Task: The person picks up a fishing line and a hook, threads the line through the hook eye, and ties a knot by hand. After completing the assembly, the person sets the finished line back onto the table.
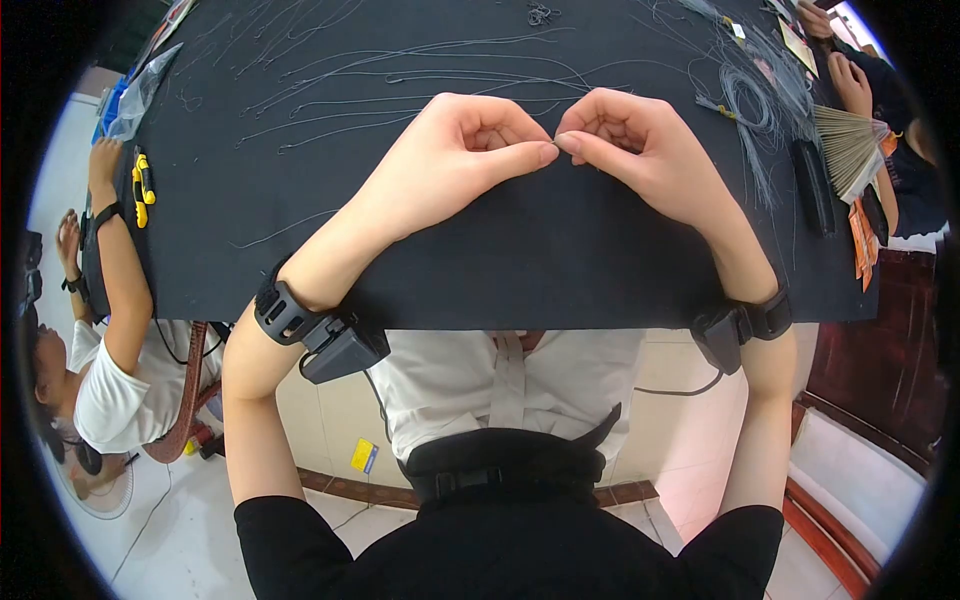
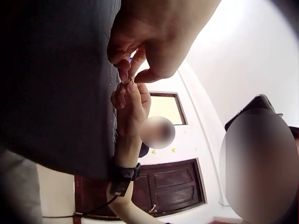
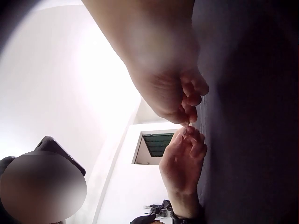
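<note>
My left hand [image 1: 455, 150] and right hand [image 1: 645, 150] meet fingertip to fingertip above the black tabletop, thumbs against curled fingers. Between them, a small dark curved fishing hook [image 2: 131, 80] shows in the left wrist view. The left hand pinches this hook; the right hand's thumb and fingers pinch right beside it, at the fine line, which the fingertips mostly hide. Beyond the hands, several fishing lines [image 1: 400, 75] with small hooks at their left ends lie across the table.
A coiled bundle of clear line [image 1: 745, 100] lies at the right, near a fanned stack of thin strips [image 1: 850, 150] and orange packets [image 1: 862, 240]. Yellow-and-black cutters [image 1: 143, 188] lie at the left edge. Other people sit at both sides.
</note>
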Demonstrator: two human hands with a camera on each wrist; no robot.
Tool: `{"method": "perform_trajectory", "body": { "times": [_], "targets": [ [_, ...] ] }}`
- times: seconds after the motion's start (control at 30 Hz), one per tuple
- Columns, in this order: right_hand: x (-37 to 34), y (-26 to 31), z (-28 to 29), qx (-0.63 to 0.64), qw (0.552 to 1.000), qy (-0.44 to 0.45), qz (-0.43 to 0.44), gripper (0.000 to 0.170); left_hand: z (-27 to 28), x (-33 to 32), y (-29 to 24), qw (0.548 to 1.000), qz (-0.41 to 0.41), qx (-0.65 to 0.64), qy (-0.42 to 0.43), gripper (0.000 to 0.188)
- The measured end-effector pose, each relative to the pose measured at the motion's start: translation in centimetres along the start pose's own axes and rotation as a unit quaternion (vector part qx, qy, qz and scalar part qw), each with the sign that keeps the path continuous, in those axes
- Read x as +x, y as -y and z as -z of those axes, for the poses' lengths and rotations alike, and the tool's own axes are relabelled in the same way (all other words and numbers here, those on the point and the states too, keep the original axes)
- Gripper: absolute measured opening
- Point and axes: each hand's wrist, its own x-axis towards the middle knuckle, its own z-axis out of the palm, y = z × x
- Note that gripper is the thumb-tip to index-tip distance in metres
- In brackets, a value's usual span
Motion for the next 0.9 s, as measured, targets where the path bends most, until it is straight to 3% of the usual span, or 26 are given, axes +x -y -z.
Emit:
{"method": "perform_trajectory", "body": {
  "times": [0.37,0.9],
  "targets": [
    [-0.14,0.25,0.52,0.015,0.999,0.043,-0.021,0.018,0.27,0.11,0.12,1.000,-0.002,-0.008,-0.022,0.016],
    [-0.25,0.53,0.04,-0.013,0.999,0.030,-0.003,0.016,0.18,0.05,0.16,1.000,-0.001,0.016,-0.001,0.015]
  ]
}}
